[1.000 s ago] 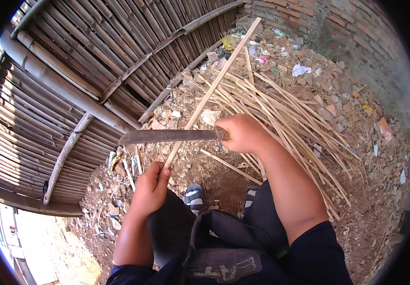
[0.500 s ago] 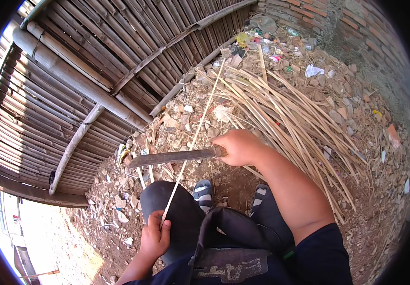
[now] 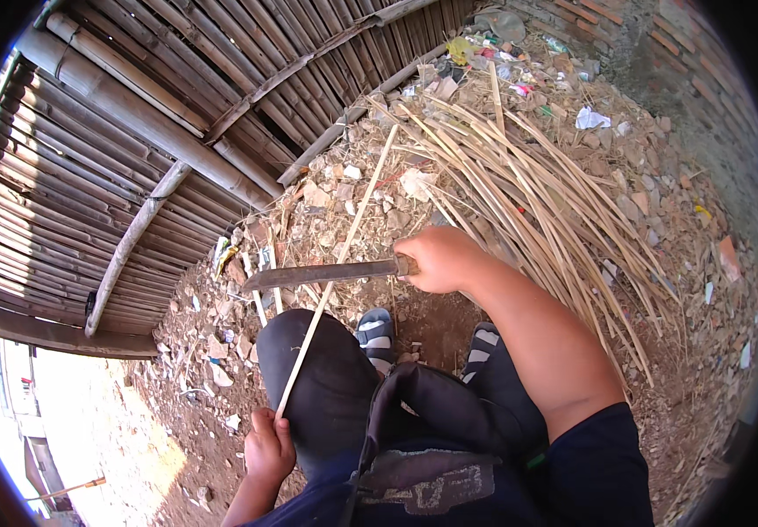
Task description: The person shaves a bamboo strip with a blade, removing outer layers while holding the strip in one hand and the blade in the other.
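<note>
Bamboo fencing of weathered grey-brown poles (image 3: pixel 133 176) fills the far left, its slats running at a slant behind thicker cross poles. To its right, a loose heap of pale split bamboo strips (image 3: pixel 554 202) spreads over stony, littered ground (image 3: pixel 686 290), with scraps of paper and plastic at the far edge. Near the lower edge sit the person's bent knees in dark trousers (image 3: pixel 326 386), with striped sandals (image 3: pixel 376 334) showing between them. The right hand (image 3: pixel 440 259) is closed tight around the handle of a long, flat, dull metal blade (image 3: pixel 317 275), which lies level and points left above the left knee. A single thin, pale bamboo strip (image 3: pixel 344 246) runs from the near left to the far right, crossing the blade and touching it at about its middle. The left hand (image 3: pixel 269 448), low and near beside the left knee, pinches the near end of that strip between its fingers (image 3: pixel 260 426).
</note>
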The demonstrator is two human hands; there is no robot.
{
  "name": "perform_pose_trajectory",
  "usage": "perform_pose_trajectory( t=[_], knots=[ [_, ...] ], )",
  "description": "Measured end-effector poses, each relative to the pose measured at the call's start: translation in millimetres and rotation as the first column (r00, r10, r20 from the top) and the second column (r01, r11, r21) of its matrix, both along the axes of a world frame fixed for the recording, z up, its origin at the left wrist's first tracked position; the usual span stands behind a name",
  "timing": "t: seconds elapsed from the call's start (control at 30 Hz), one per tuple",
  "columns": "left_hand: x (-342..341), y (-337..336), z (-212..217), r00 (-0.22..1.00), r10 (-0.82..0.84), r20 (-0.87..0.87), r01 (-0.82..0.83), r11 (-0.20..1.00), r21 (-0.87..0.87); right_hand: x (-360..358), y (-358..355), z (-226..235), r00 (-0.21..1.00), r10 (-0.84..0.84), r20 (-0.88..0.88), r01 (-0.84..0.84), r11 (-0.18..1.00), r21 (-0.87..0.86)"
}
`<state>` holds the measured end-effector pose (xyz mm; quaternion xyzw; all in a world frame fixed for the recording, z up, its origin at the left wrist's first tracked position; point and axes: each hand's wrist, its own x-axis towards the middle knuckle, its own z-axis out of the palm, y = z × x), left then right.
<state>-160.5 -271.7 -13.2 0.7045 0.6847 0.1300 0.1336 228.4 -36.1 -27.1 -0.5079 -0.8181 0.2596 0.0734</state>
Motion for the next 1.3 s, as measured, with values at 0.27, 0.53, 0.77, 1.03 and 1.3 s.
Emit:
perform_pose_trajectory(
  t=[0.27,0.53,0.77,1.03,1.3],
  knots=[
    [6,17,3,0.979,0.025,-0.201,-0.047,0.994,-0.102,-13,-1,19,0.997,-0.014,0.073,0.012,0.999,0.034],
    [3,22,-2,0.983,0.009,-0.185,-0.026,0.995,-0.091,-1,8,-8,0.981,-0.19,-0.032,0.19,0.982,0.002],
    [-4,33,-1,0.998,-0.04,-0.038,0.035,0.991,-0.13,4,20,-34,0.958,-0.258,-0.127,0.256,0.966,-0.031],
    [-18,42,0,0.997,-0.054,0.05,0.064,0.974,-0.219,-10,10,-19,0.967,-0.205,-0.154,0.213,0.977,0.035],
    [-8,35,5,1.0,0.007,-0.012,-0.01,0.974,-0.226,-11,9,3,0.957,-0.254,-0.141,0.257,0.966,0.003]
  ],
)
